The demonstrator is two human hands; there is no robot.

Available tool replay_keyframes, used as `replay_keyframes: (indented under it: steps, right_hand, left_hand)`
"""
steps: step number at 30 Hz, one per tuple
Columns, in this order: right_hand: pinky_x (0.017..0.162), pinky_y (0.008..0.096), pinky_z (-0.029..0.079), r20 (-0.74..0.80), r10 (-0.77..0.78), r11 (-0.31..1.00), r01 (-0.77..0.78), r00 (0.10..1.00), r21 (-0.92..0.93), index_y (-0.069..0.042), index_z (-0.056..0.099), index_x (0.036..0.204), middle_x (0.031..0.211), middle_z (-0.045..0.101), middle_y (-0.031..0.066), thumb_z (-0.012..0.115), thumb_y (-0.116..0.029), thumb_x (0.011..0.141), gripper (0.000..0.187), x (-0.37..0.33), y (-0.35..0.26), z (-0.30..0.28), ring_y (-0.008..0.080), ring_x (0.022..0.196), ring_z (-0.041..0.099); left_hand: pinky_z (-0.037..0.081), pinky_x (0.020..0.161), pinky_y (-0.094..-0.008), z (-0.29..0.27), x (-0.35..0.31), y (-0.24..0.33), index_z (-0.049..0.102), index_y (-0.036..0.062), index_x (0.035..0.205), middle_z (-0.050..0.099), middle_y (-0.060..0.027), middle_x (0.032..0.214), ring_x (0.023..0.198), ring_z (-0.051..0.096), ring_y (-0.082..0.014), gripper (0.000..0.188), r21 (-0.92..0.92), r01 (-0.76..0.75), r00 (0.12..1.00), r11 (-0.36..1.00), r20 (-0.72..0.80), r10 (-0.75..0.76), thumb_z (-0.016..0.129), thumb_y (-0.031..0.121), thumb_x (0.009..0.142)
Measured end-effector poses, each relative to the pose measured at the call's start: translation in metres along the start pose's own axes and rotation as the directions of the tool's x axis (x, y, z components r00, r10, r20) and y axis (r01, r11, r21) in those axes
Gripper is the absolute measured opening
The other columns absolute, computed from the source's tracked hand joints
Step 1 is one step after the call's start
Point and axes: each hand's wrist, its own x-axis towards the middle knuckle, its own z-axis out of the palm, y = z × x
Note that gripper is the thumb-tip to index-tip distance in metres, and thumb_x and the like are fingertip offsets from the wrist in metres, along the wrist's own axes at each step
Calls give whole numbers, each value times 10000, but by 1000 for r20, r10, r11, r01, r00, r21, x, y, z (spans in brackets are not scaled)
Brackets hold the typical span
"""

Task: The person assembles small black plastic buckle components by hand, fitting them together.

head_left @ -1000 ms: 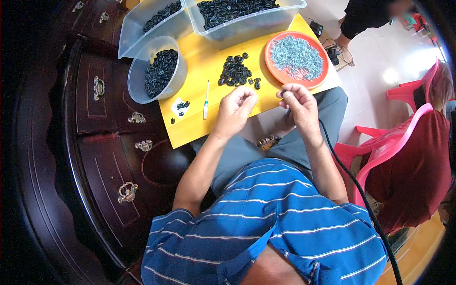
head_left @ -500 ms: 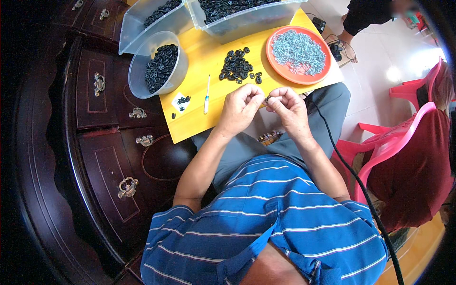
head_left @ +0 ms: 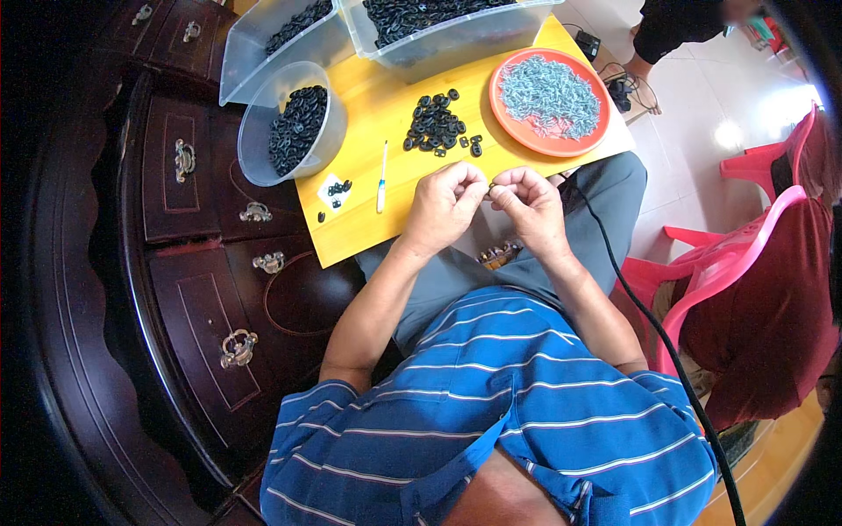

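My left hand (head_left: 445, 206) and my right hand (head_left: 533, 210) meet over the near edge of the yellow table (head_left: 368, 237). Both are closed, with thumbs and fingertips pinched together around a small black part (head_left: 489, 187), mostly hidden by the fingers. Just beyond them lies a loose pile of black oval plastic parts (head_left: 431, 124). To the right, an orange-red plate (head_left: 502, 131) holds many silvery screws (head_left: 551, 95). A thin screwdriver (head_left: 381, 188) with a pale handle rests left of my left hand.
A clear round tub (head_left: 338, 131) of black parts stands at the left, with two larger clear bins (head_left: 456, 46) behind. A few black pieces lie on a white patch (head_left: 331, 188). Dark drawers (head_left: 189, 184) flank the table. A black cable (head_left: 645, 307) runs past my right arm; pink chairs (head_left: 728, 245) stand right.
My hands stay together at nearly the same spot, with the fingertips slightly shifted. The small dark part between them shows less than before.
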Motion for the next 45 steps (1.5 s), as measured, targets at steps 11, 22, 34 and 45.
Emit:
replay_keyframes:
  steps: [11, 22, 34, 45]
  right_hand:
    - [731, 225, 538, -69, 33, 975, -17, 997, 223, -12, 593, 1045, 933, 680, 50, 640, -50, 936, 125, 2, -1, -13, 105, 844, 667]
    - [754, 230, 547, -103, 44, 972, -19, 994, 235, -18, 587, 1063, 949, 670, 40, 627, -50, 945, 128, 0, 2, -20, 113, 872, 675]
    - [739, 233, 531, -58, 68, 979, -56, 996, 196, -17, 596, 1056, 948, 673, 38, 631, -50, 941, 125, 4, 5, -14, 108, 867, 667]
    - [726, 224, 517, -43, 72, 974, -61, 996, 218, -28, 594, 1061, 943, 689, 60, 634, -68, 943, 131, 6, 3, -4, 98, 813, 649]
  left_hand:
    - [461, 631, -200, -5, 32, -17, 672, 15, 1016, 592, 37, 792, 656, 502, -24, 143, 116, -13, 996, 993, -81, 23, 670, 57, 880]
    - [537, 687, -343, 2, 39, -28, 715, 75, 986, 639, -98, 867, 768, 664, -254, 153, 675, -264, 927, 689, -20, 375, 661, 87, 844]
    - [517, 654, -217, -12, 10, -21, 677, 2, 1117, 691, -57, 901, 704, 622, -82, 194, -374, 99, 980, 922, -122, -154, 590, 97, 971]
    - [527, 656, -215, -16, 0, -9, 620, 12, 1089, 668, -37, 901, 736, 627, -71, 166, -449, 51, 983, 892, -137, -126, 636, 37, 926]
